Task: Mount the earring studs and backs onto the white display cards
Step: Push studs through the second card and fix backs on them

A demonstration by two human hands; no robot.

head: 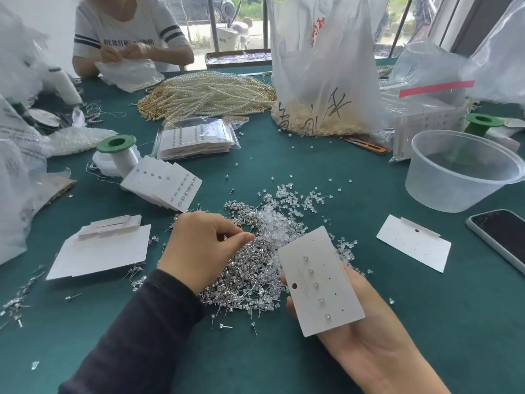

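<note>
Rightward, open table (426, 322) lies between held card (321, 282) and phone (502, 237).

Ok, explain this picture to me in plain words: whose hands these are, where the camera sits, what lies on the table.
There is no machine. A person wears one camera on the head, so you look down at their two hands. The left hand, in a dark sleeve, pinches at a pile of earring studs on the table; whether it holds one is too small to tell. Beside it lie clear backs. The right hand holds a white card with five studs in a column. A blank card, a plastic tub and a phone sit to the right.
</note>
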